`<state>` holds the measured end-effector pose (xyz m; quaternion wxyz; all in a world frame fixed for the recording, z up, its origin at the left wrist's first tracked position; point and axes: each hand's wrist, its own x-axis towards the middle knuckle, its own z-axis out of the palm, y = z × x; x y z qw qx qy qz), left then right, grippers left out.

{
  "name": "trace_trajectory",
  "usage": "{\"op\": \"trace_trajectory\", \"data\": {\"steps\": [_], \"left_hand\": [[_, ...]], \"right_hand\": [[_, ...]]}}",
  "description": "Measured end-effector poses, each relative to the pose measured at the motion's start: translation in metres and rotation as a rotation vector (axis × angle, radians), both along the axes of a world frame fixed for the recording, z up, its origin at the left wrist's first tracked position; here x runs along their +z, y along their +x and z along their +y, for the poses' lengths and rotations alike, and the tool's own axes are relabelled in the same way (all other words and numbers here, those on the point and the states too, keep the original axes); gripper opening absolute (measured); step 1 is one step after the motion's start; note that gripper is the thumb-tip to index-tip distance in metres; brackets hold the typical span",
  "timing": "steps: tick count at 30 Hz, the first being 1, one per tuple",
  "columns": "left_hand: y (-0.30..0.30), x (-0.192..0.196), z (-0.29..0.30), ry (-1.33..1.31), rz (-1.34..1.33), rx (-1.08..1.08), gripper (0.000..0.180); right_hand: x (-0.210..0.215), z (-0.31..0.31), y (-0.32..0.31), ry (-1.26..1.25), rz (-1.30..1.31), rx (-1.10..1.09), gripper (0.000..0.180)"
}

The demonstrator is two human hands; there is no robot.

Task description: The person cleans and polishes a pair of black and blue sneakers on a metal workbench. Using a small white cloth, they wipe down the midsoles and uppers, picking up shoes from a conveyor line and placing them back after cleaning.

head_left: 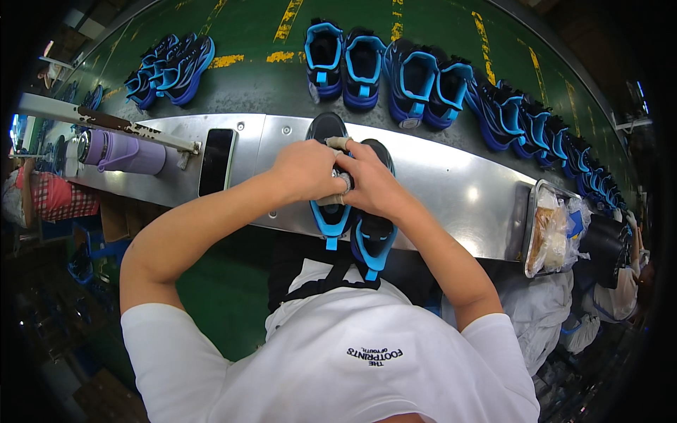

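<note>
**Both hands on the shoe pair, long axis toward us**

We have both hands meeting over two black-and-blue shoes on the steel tabletop (451, 190). Left hand (307, 169) is closed over the left shoe (330, 211); right hand (374, 185) is closed around the right shoe (374, 236), with taped fingertips (339, 143) showing between them. Both shoes lie directly under the hands, side by side and touching, long axes running away from us, heels with blue pull tabs toward our body and toes beyond the knuckles. Each hand is nearest its own-side shoe. Left of the left hand: a phone (216, 161), then a purple bottle (127, 151). Beyond the hands, more blue shoes (391, 70) sit in a row on the green belt (247, 35).
</note>
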<state>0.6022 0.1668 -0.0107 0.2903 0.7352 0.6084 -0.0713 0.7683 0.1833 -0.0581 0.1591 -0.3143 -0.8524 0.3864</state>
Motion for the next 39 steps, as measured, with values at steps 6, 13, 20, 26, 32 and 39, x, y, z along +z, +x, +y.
{"op": "trace_trajectory", "data": {"steps": [6,13,20,26,32,39], "left_hand": [[-0.029,-0.021,-0.023,0.236,-0.452,0.074,0.023],[-0.042,-0.041,-0.107,0.088,-0.867,0.588,0.011],[-0.055,-0.054,-0.144,0.108,-0.871,0.498,0.008],[-0.054,-0.067,-0.156,0.227,-0.849,0.370,0.018],[0.008,0.013,-0.162,0.438,-0.458,-0.041,0.037],[0.105,0.077,-0.122,0.273,-0.509,0.023,0.034]], "right_hand": [[-0.009,0.022,0.013,-0.144,0.114,0.149,0.068],[0.002,0.019,-0.021,-0.171,0.050,0.237,0.052],[-0.011,-0.008,-0.058,-0.307,0.051,0.129,0.038],[-0.009,-0.046,-0.077,0.152,0.010,-0.059,0.029],[0.051,-0.026,-0.045,0.085,-0.083,-0.025,0.030],[0.125,0.111,-0.032,0.426,-0.367,-0.295,0.060]]}}
